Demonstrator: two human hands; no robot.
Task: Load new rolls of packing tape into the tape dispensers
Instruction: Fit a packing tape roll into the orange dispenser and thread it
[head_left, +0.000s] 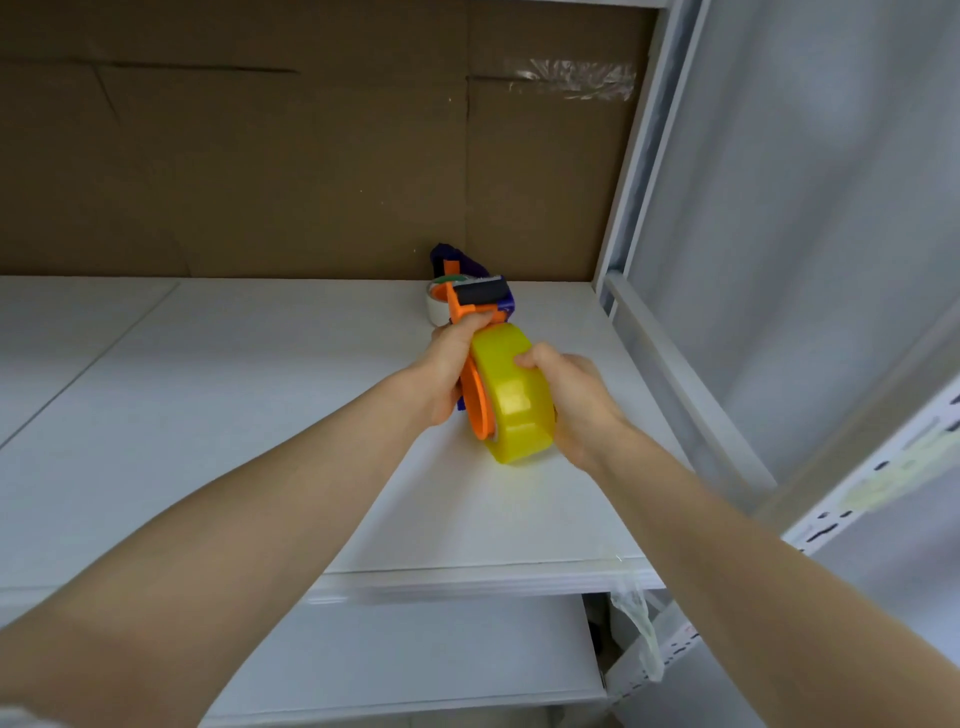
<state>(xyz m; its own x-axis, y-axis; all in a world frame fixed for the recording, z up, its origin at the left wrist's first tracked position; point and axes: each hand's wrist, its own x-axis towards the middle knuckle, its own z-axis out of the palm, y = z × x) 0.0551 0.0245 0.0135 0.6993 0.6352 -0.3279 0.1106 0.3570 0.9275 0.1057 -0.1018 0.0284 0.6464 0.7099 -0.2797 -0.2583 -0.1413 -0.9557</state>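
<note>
Over the white shelf (260, 441) I hold an orange tape dispenser (475, 387) with a black roller at its far end. My left hand (447, 369) grips its frame from the left, thumb up near the roller. A yellow tape roll (514, 400) sits against the dispenser's right side, and my right hand (571, 400) grips this roll from the right with its fingers curled over the top edge. Behind them lie a purple dispenser (462, 262) and a clear tape roll (436, 304), both partly hidden.
A brown cardboard sheet (311, 156) backs the shelf. A white metal upright (639, 171) and rails close off the right side. A strip of clear tape (639, 623) hangs from the shelf's front right corner. A lower shelf (415, 660) shows below.
</note>
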